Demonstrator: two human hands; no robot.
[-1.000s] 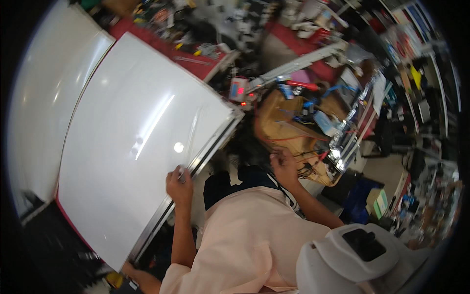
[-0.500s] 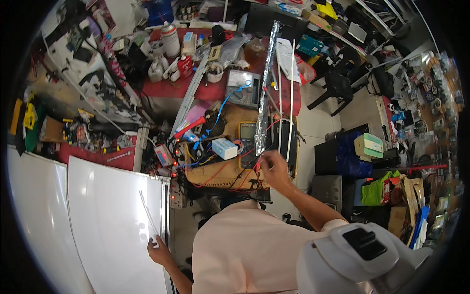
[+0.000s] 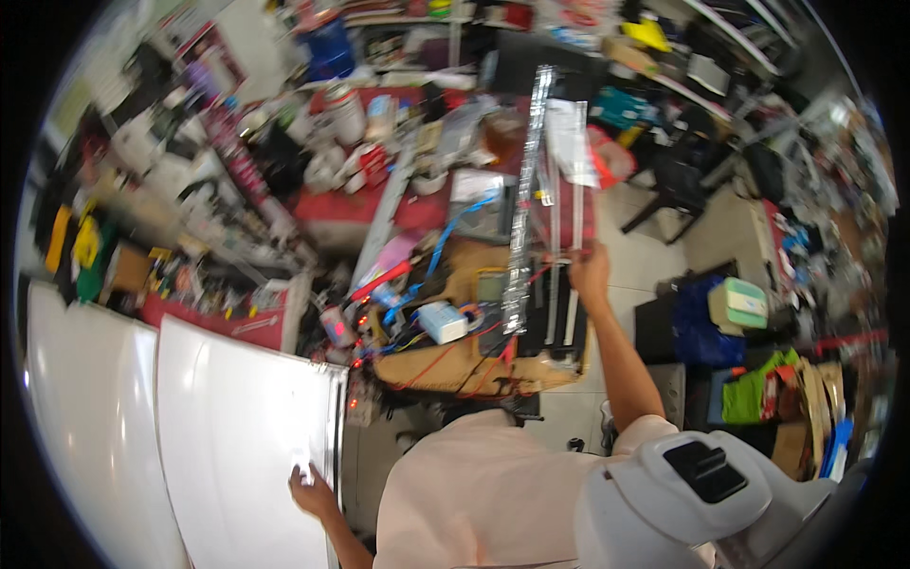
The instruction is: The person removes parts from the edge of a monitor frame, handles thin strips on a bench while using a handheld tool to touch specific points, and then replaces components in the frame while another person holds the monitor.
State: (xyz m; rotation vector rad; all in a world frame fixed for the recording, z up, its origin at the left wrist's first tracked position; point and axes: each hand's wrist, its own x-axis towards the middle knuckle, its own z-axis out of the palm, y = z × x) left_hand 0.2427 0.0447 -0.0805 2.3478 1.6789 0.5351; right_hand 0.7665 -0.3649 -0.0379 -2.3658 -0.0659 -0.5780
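Note:
My right hand (image 3: 590,270) is at the right side of the bench, its fingertips meeting a long thin white strip (image 3: 577,209). Blur hides whether they grip it. Left of that strip lies a shorter pale strip (image 3: 554,228), then a long silvery foil-like bar (image 3: 526,190) that runs over the multimeter (image 3: 490,284). Low on the left, my left hand (image 3: 314,493) is over a glossy white panel (image 3: 246,427) with thumb and fingers drawn together. Whatever is between them is lost in the glare.
A cardboard box (image 3: 445,372) carries a blue-and-white small box (image 3: 442,322), loose wires and a red-handled tool (image 3: 381,282). Behind stand a grey meter (image 3: 479,204), a spray can (image 3: 345,112) and a red bottle (image 3: 373,164). A black chair (image 3: 668,190) is at the right.
My right hand has left the near end of the foil-like bar and moved farther away and right, to the white strips. The thin strip seen in my left hand no longer shows clearly. The view has shifted.

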